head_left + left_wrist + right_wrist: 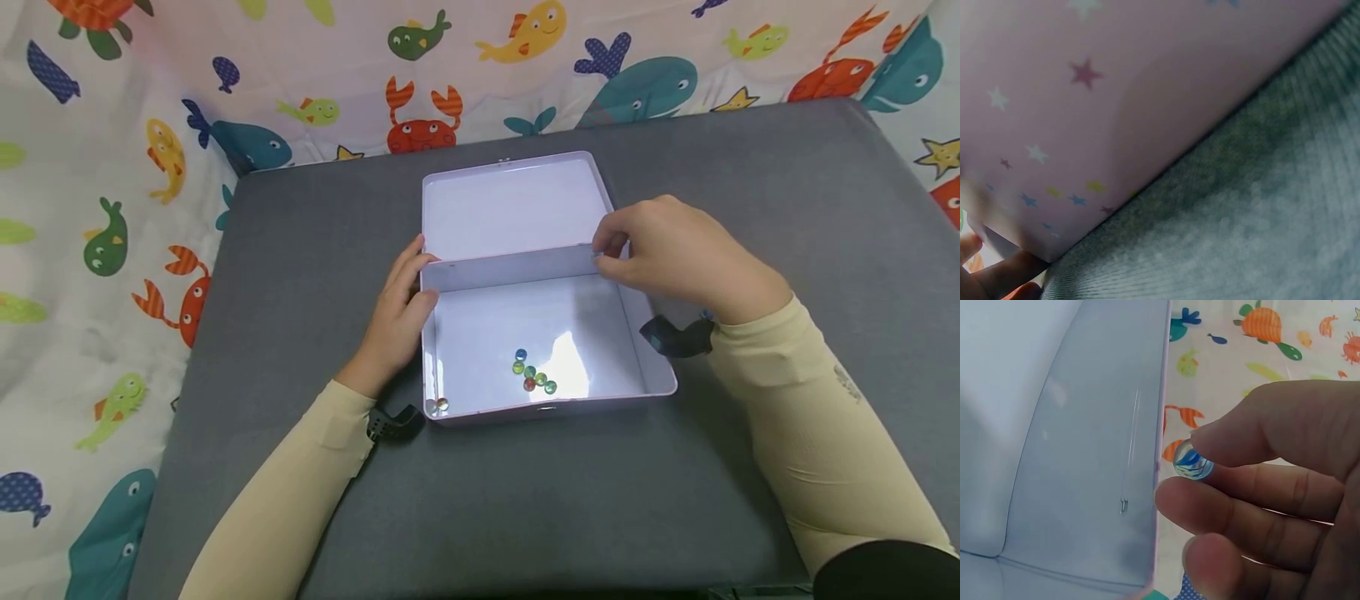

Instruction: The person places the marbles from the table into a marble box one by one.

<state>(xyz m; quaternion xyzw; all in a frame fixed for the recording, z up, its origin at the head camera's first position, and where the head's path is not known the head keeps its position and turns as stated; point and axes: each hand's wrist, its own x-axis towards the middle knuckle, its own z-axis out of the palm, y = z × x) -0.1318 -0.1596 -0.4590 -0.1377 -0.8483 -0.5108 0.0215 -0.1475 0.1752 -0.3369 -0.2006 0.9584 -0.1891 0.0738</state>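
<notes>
An open, hinged box (540,333), pale inside, stands on the grey table with its lid (517,208) folded back. My right hand (682,258) pinches a clear marble with blue swirls (1188,465) between thumb and fingertips, near the box's back right corner. With my left hand (393,321) I hold the box's left side, thumb at the rim, fingers at the back left corner. Stars decorate the outer wall (1085,125) in the left wrist view. Several coloured marbles (529,372) lie on the box floor. An amber marble (442,404) sits in the front left corner.
Grey cloth (480,508) covers the table around the box. A sea-animal curtain (337,67) hangs along its back and left edges. Dark wrist devices (678,336) are worn on both forearms.
</notes>
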